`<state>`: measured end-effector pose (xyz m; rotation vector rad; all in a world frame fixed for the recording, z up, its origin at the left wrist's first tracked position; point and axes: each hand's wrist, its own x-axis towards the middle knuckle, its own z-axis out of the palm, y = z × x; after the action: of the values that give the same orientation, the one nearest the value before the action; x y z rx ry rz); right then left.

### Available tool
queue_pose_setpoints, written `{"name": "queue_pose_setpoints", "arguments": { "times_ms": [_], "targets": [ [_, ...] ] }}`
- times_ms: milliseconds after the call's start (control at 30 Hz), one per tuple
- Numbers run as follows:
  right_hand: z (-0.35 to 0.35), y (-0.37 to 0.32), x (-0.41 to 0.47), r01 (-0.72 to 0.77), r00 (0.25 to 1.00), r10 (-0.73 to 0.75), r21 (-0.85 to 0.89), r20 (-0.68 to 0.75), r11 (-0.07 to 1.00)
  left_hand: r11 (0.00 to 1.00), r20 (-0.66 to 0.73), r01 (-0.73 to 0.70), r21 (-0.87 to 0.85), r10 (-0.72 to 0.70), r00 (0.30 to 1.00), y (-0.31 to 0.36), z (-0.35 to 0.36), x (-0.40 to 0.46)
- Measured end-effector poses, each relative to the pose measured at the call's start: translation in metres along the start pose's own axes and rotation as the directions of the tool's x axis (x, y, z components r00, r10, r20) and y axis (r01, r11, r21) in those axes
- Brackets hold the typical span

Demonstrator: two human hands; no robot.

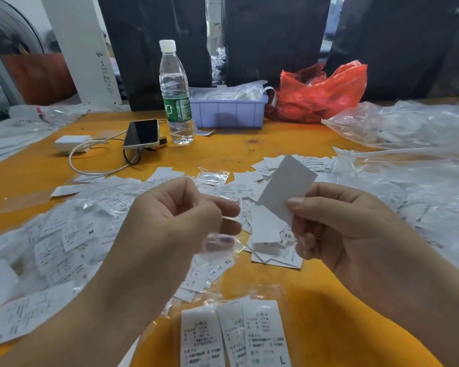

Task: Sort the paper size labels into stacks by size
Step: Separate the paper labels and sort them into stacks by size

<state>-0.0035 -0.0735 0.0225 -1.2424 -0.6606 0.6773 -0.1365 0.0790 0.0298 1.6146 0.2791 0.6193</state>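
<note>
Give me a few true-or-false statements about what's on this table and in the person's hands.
1. The right hand pinches a blank-faced paper label. True.
2. The water bottle has no cap. False: a white cap is on it.
3. The phone lies left of the bottle. True.
4. The bin behind the bottle is green. False: it is pale purple.
5. The left hand holds a clear plastic sleeve. True.

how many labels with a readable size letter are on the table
5: an M label at left, an XL label below the left hand, XS and S labels by the right hand, an L label nearest the camera. Many others are blurred or covered.
</note>
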Motion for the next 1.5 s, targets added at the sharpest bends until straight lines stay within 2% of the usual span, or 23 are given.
{"name": "queue_pose_setpoints", "arguments": {
  "times_ms": [200,400,633,700,867,1000,1300,1500],
  "targets": [
    [-0.001,-0.001,-0.002,0.018,0.999,-0.018,0.017,0.046,1.000,0.986,-0.030,-0.022,0.168,0.028,0.999,-0.004,0.004,0.001],
    [0.004,-0.005,-0.008,0.085,0.995,-0.079,-0.114,0.056,0.990,0.994,0.012,-0.009,0.111,0.008,1.000,-0.003,0.006,0.000],
    [0.002,-0.010,-0.008,0.191,0.978,-0.202,-0.185,-0.043,0.964,0.994,0.058,0.023,0.109,-0.029,0.998,-0.007,0.007,-0.001],
    [0.000,-0.009,-0.007,0.188,0.977,-0.202,-0.168,-0.068,0.968,0.988,0.048,0.012,0.151,-0.019,0.999,-0.010,0.007,-0.001],
    [-0.001,-0.008,-0.005,0.163,0.986,-0.163,-0.007,-0.025,0.987,0.989,0.066,-0.024,0.147,0.014,0.998,-0.012,0.006,-0.002],
    [0.002,-0.008,-0.007,0.167,0.984,-0.173,-0.110,-0.048,0.980,0.983,0.061,-0.035,0.181,0.024,0.998,-0.012,0.005,-0.001],
    [0.004,-0.011,-0.009,0.199,0.977,-0.204,-0.089,-0.062,0.976,0.975,0.110,-0.039,0.217,0.016,0.994,-0.012,0.007,-0.002],
    [0.008,-0.010,-0.010,0.252,0.965,-0.262,-0.268,-0.001,0.930,0.970,0.172,-0.033,0.241,-0.010,0.985,-0.012,0.012,-0.005]
  ]
}}
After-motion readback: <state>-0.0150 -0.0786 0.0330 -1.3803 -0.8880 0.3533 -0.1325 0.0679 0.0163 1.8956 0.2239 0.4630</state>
